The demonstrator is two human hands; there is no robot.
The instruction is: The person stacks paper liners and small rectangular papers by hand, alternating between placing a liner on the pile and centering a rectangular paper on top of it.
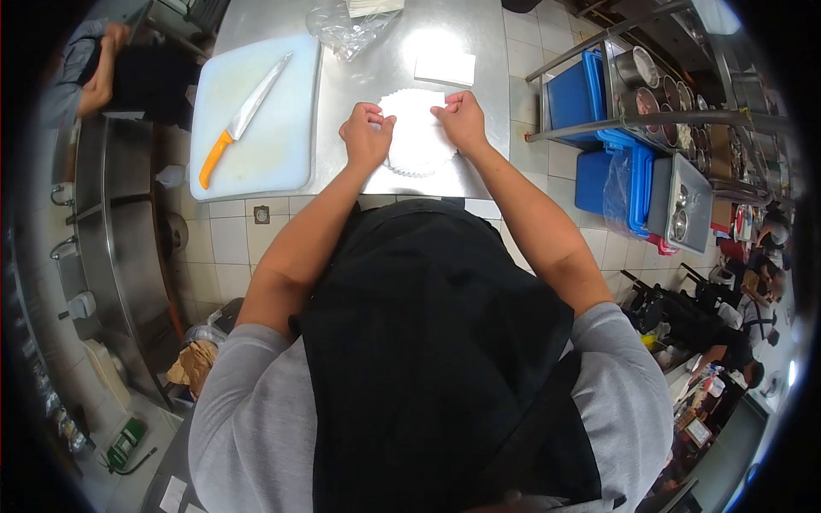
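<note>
On the steel table in front of me lies a round white paper doily (416,166) with a scalloped edge. Over it is white paper (414,128), so bright that its outline and layers blur together. My left hand (369,137) is at the paper's left side, fingers curled and thumb against its edge. At the upper right corner, my right hand (462,124) pinches the paper between thumb and fingers. A stack of white square sheets (445,69) lies just beyond the right hand.
Left on the steel table (346,120) is a white cutting board (269,158) bearing a knife (248,115) with a yellow handle. A clear plastic bag (351,30) sits at the back. Blue bins (590,98) and a pot rack stand right. Other people work at both sides.
</note>
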